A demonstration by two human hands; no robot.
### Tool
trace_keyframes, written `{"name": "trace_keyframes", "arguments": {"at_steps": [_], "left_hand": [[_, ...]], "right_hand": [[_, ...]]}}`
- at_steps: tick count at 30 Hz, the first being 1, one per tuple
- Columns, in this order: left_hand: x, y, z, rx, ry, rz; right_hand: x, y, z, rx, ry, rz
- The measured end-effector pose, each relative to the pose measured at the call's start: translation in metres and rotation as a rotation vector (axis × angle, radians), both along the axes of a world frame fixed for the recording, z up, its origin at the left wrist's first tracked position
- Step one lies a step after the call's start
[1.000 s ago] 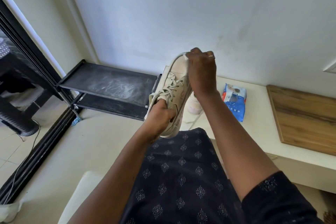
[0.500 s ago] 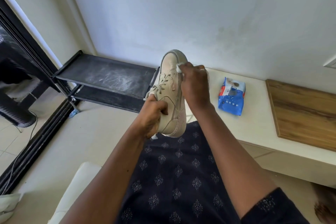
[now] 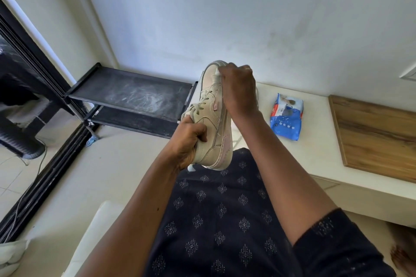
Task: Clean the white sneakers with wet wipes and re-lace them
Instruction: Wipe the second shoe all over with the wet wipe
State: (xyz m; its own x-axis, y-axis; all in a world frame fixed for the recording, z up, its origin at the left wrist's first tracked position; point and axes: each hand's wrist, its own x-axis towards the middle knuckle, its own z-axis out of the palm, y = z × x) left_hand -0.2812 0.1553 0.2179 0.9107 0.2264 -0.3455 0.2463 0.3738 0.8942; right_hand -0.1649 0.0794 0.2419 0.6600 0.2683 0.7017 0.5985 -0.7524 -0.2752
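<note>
Cream laced sneaker (image 3: 213, 123), crumpled white wipe (image 3: 217, 72)

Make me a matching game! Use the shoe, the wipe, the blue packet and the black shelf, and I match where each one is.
Things: 1 sneaker; 2 wipe; 3 wipes pack; 4 black shelf.
Places: A on the white ledge; B in the right hand, at the toe; C on the floor; D gripped by the left hand.
Pairs: 1-D, 2-B, 3-A, 4-C.

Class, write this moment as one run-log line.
phase: cleaning | left hand: grips sneaker heel | right hand: holds wipe against toe | wipes pack: on ledge
</note>
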Motion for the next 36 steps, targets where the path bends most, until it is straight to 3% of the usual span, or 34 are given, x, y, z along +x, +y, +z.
{"name": "trace_keyframes", "arguments": {"at_steps": [6,10,17,25,30,36], "left_hand": [[-0.002,-0.001,0.001,-0.024,-0.036,0.049],[-0.003,0.000,-0.004,-0.101,-0.056,0.053],[-0.003,0.001,-0.013,-0.240,-0.064,0.066],[-0.003,0.004,-0.017,-0.396,-0.090,0.062],[-0.003,0.011,-0.010,-0.385,-0.087,0.038],[-0.004,0.018,-0.011,-0.295,-0.033,0.045]], "right_hand": [[0.015,0.002,0.009,0.006,0.097,0.035],[0.000,-0.003,-0.011,-0.010,0.029,0.072],[-0.045,-0.012,-0.037,0.057,0.134,0.172],[-0.068,-0.012,-0.037,0.076,0.193,0.121],[-0.053,0.002,-0.032,-0.034,0.157,0.075],[-0.024,0.013,-0.019,-0.012,0.051,0.055]]}}
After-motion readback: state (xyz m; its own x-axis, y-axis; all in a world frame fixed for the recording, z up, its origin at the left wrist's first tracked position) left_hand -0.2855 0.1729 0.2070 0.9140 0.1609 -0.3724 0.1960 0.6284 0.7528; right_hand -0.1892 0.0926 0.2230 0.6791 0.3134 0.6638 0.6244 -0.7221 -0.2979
